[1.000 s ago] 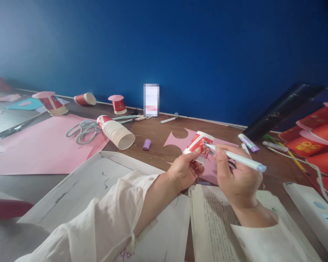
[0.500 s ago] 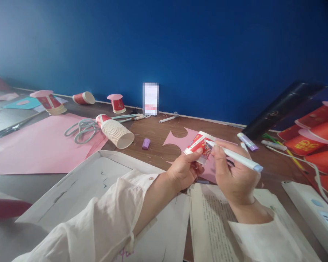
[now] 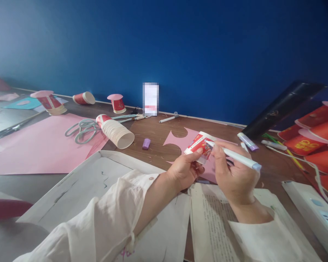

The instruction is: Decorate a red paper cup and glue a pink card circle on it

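Note:
My left hand [image 3: 185, 170] is closed round a red and white paper cup [image 3: 197, 145], tilted on its side, with the thumb on its printed wall. In my right hand [image 3: 232, 178] is a white marker pen [image 3: 236, 156], held like a pencil, its tip at the cup's printed side. Whether the tip touches the cup I cannot tell. Beneath both hands lies pink paper [image 3: 179, 136] with round pieces cut out of it. A purple cap [image 3: 146, 144] lies on the brown table, and a glue stick [image 3: 247, 141] is to the right of the pink paper.
A stack of paper cups [image 3: 116, 133] lies on its side by a grey-green cord [image 3: 83, 129] and a pink sheet [image 3: 43, 145]. Printed pages [image 3: 207, 225] and a white board [image 3: 90, 182] lie in front. At right are a power strip [image 3: 311, 207] and red cups [image 3: 322, 160].
The back end of the marker pen has shifted slightly to the left and up. The cup and my left hand stay almost where they were.

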A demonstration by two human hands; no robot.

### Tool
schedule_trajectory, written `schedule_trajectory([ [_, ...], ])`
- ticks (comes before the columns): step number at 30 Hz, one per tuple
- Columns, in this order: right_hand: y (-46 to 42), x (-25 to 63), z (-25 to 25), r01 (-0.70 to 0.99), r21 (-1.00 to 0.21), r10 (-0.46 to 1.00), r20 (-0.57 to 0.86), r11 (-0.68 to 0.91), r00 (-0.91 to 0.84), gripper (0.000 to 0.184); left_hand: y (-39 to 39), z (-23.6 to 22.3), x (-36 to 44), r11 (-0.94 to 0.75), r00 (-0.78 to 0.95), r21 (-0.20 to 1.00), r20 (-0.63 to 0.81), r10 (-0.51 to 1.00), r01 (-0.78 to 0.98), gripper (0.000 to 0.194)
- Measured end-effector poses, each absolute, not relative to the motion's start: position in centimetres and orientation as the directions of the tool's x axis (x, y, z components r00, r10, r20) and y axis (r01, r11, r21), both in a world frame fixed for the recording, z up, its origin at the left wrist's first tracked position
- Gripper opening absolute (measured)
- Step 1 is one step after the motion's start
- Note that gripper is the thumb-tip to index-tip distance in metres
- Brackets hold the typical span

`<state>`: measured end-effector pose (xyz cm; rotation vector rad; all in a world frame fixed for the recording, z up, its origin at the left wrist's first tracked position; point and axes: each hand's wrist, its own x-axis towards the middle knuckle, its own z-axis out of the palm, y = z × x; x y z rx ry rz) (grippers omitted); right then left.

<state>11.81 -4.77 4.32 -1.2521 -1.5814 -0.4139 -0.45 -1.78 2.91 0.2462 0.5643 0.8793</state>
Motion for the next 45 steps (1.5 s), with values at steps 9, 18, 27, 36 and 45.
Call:
schedule_trajectory([
  [9,-4.75,12.03,4.19,0.865,-0.315,0.512,0.855,0.390,0.080,0.012,-1.65,3.04,-0.51,0.631,0.503,0.407,-0.383,0.774,-0.661,0.026],
  [18,-4.97,12.23,4.22,0.861,-0.331,0.528,0.845,0.386,0.088,0.012,-1.64,3.08,-0.55,0.635,0.498,0.397,-0.400,0.770,-0.663,0.021],
  [27,-4.86,12.48,4.15,0.873,-0.315,0.522,0.849,0.372,0.084,0.013,-1.62,3.04,-0.58,0.628,0.490,0.404,-0.398,0.776,-0.666,0.018],
  [36,-4.99,12.61,4.21,0.880,-0.323,0.541,0.836,0.349,0.092,0.015,-1.50,3.03,-0.51,0.639,0.487,0.379,-0.426,0.763,-0.669,0.015],
  [45,-4.93,12.70,4.44,0.878,-0.275,0.473,0.879,0.393,0.063,0.011,-1.45,2.75,-0.45,0.635,0.487,0.401,-0.414,0.769,-0.661,0.023],
])
